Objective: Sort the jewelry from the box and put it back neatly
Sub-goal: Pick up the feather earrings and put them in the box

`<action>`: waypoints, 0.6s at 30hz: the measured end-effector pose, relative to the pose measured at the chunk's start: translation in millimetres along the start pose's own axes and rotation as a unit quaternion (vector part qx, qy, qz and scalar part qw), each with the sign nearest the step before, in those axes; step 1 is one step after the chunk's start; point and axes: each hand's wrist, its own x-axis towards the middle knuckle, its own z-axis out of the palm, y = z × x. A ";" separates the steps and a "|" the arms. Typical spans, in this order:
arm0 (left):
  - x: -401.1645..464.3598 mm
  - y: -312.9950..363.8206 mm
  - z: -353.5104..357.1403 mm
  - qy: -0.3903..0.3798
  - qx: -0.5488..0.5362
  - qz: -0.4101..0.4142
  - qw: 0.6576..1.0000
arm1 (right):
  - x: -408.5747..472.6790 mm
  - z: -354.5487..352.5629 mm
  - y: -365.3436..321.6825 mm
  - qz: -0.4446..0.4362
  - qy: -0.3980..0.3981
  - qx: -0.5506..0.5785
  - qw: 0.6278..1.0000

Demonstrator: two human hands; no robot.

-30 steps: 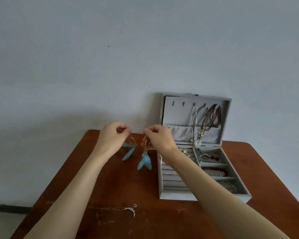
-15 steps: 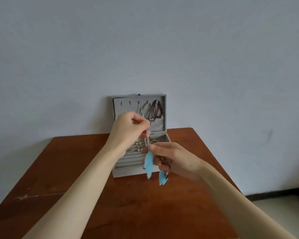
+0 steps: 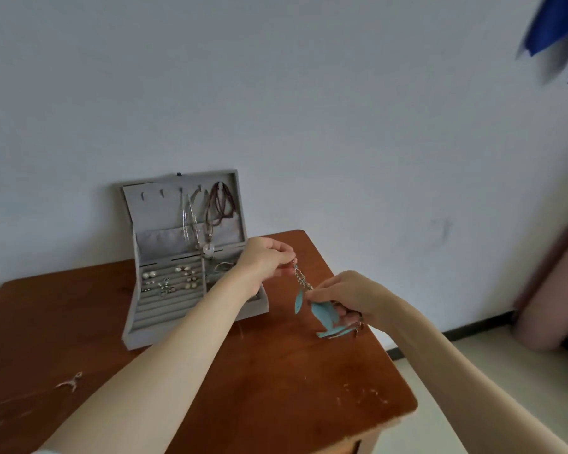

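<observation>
— Fingers [image 3: 284, 257] of the left hand [image 3: 265, 258]: what are they on?

— Pinching the top hook of one feather earring [image 3: 299, 294]. Small metal chain hangs from the pinch, turquoise feather at its foot. It dangles above the desk [image 3: 276, 371], near the far right corner.

— Right hand [image 3: 345, 296]?

— Just beside and lower. Thumb and forefinger pressed together on the foot of that same chain, where the feather begins. Other fingers curled round a second feather earring [image 3: 328, 321]; its turquoise feathers and a bit of metal stick out below the palm, over the right edge of the desk.

— So the two hands are joined by the one earring?

— Yes, chain runs slanted between them, left hand at the high end.

— Jewelry box [image 3: 191, 267]?

— Grey, lid upright against the wall [image 3: 309, 109], standing toward the far edge of the desk, left of both hands. The left forearm crosses in front of its right front corner. Necklaces [image 3: 210, 217] hang from hooks inside the lid, silver chains and dark red beads, with a pale round pendant at the bottom. Small earrings [image 3: 169, 280] sit in the ridged rows on the left side of the tray. Right-hand compartments mostly hidden behind the arm.

— Anything loose?

— One small silver piece [image 3: 70, 383] lies near the left front of the desk, well apart from the box. Cannot tell what it is.
</observation>
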 end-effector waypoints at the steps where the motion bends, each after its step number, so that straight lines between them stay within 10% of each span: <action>1: 7.8 -4.3 4.0 -0.001 0.009 -0.007 1.000 | 3.4 -3.3 1.5 0.014 0.007 -0.016 1.000; 18: 76.1 -33.2 37.0 -0.044 0.126 0.038 0.990 | 49.4 -36.1 18.8 0.097 0.023 -0.105 0.989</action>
